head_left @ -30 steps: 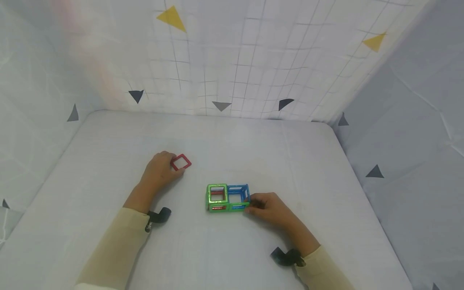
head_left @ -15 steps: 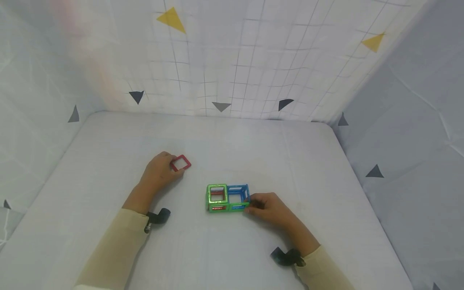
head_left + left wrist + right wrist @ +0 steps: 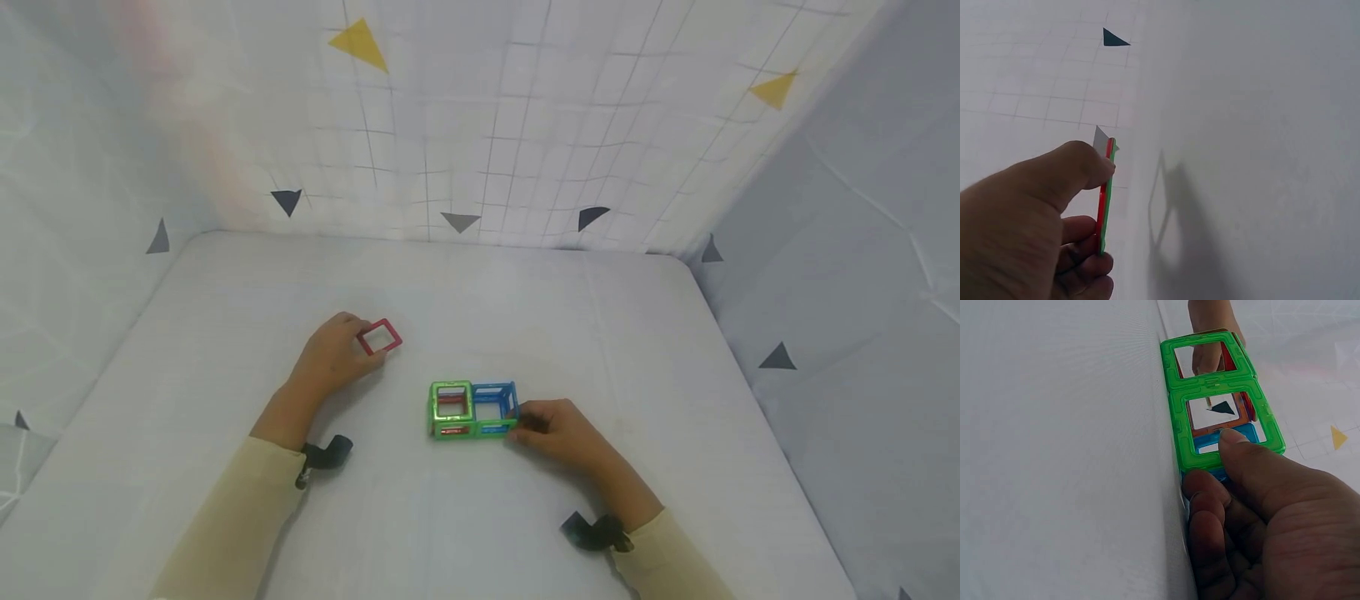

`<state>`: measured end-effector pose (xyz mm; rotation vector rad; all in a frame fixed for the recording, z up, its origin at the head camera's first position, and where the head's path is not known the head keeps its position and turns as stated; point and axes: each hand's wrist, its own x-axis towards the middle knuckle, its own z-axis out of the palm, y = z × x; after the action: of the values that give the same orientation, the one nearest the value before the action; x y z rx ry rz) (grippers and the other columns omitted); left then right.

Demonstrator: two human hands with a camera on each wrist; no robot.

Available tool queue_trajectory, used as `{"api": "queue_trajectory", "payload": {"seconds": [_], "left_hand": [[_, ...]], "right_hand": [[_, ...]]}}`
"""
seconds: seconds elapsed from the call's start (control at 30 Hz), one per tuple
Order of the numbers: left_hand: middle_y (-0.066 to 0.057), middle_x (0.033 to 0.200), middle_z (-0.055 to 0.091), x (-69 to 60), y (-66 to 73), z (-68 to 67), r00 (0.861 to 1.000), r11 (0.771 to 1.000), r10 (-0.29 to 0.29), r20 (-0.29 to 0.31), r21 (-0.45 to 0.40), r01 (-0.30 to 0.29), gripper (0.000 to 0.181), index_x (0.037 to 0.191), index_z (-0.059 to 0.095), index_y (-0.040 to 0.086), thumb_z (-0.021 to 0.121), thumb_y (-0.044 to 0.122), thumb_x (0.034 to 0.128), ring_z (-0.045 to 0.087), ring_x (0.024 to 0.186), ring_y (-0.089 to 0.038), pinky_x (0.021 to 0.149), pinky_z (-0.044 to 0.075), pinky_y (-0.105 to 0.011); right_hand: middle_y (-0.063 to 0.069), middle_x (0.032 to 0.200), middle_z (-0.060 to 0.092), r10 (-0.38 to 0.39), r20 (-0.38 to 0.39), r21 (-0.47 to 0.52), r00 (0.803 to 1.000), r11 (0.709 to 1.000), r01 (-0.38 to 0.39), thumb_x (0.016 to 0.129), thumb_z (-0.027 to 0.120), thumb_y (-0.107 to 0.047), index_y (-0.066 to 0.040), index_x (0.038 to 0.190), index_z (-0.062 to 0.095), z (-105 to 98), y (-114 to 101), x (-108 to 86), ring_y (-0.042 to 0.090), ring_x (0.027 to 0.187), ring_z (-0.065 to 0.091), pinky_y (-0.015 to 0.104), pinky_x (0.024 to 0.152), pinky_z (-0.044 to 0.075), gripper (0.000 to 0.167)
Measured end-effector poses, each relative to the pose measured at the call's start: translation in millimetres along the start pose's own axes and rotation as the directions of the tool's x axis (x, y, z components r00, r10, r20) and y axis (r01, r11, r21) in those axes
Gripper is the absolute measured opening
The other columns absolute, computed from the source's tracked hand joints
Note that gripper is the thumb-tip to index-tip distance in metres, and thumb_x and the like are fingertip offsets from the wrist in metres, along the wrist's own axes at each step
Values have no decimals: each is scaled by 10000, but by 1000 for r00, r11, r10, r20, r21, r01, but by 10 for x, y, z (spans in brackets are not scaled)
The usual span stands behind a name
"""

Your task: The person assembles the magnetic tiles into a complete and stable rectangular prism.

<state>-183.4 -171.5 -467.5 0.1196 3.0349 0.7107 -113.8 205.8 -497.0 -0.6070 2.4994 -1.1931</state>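
My left hand [image 3: 330, 354] pinches a square magnetic tile [image 3: 394, 331] between thumb and fingers, left of the middle and above the table. From above the tile looks red. Edge-on in the left wrist view, a red layer [image 3: 1103, 203] lies flat against a green one [image 3: 1107, 215]. A small structure of magnetic tiles [image 3: 452, 384] sits on the table, green and red at its left half and blue at its right. My right hand [image 3: 558, 429] grips the structure's right end. In the right wrist view, the thumb lies over a green tile [image 3: 1179, 425] and the fingers curl beneath.
A white-covered table [image 3: 465, 525] spreads under both hands. White patterned sheets [image 3: 540, 142] rise behind it and at both sides. Each wrist wears a dark strapped camera, such as the right one [image 3: 592, 532].
The left hand and its tile have shifted very slightly to the right. My right hand and the structure look the same, apart from a small shift of the whole view.
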Motion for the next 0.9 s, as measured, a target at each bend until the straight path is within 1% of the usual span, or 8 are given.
{"api": "queue_trajectory", "payload": {"seconds": [0.23, 0.47, 0.6, 0.9], "left_hand": [[-120, 1252, 590, -64, 142, -68, 1000, 1000, 10, 5, -9, -10, 597, 1317, 617, 90, 792, 361, 814, 563, 1126, -313, 910, 561, -507], [-117, 1276, 584, -112, 198, -97, 1000, 1000, 5, 19, -11, -5, 610, 1323, 614, 97, 802, 367, 809, 552, 1156, -315, 927, 552, -517], [-119, 1280, 585, -142, 242, -115, 1000, 1000, 12, 27, -21, -11, 603, 1324, 619, 97, 799, 358, 811, 551, 1161, -318, 921, 554, -518], [-93, 1256, 599, -208, 346, -135, 999, 999, 35, 13, -36, -35, 591, 1304, 638, 104, 807, 348, 793, 572, 1123, -292, 869, 580, -495]], "right_hand": [[-100, 874, 679, -1, 2, 5, 1000, 1000, 1, 895, 743, -348, -183, 1056, 729, -2, 2, 2, 123, 787, 608, 255, 699, 547, 231], [-92, 865, 675, 10, 2, 3, 1000, 1000, -10, 896, 744, -338, -178, 1047, 728, -9, -29, -1, 136, 784, 603, 255, 692, 544, 221], [-88, 859, 672, 22, 2, 3, 1000, 1000, -22, 895, 746, -335, -180, 1037, 725, -5, -24, 0, 141, 783, 600, 255, 691, 542, 211], [-88, 855, 676, 18, 1, 14, 1000, 1000, -18, 893, 748, -337, -180, 1034, 729, 4, -8, 3, 132, 774, 606, 253, 685, 546, 212]]}}
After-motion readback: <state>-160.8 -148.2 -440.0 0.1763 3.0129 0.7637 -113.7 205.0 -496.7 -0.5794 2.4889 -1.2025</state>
